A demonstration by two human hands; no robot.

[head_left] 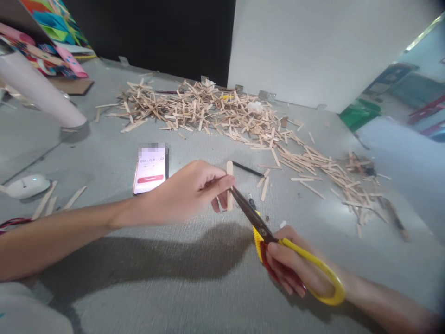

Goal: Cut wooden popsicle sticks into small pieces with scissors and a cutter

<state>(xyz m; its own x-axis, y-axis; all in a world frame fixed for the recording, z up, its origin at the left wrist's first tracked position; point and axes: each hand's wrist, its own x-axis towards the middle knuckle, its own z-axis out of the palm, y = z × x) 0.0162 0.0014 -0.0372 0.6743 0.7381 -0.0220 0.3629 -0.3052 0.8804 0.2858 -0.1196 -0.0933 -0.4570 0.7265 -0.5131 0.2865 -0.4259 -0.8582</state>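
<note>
Between the thumb and fingers of my left hand is a wooden craft stick, held upright above the table. My right hand grips scissors with yellow and red handles. The dark blades point up and left, their tips at the craft stick beside my left thumb. Whether the tips touch the wood I cannot tell. Under the scissors lies a yellow tool, perhaps a utility knife, partly covered by the blades and my right hand.
A long heap of craft sticks spreads along the back and right. Left of centre lies a phone showing a timer. A thin black rod rests behind the scissors. At left are a white mouse and a pale cylinder.
</note>
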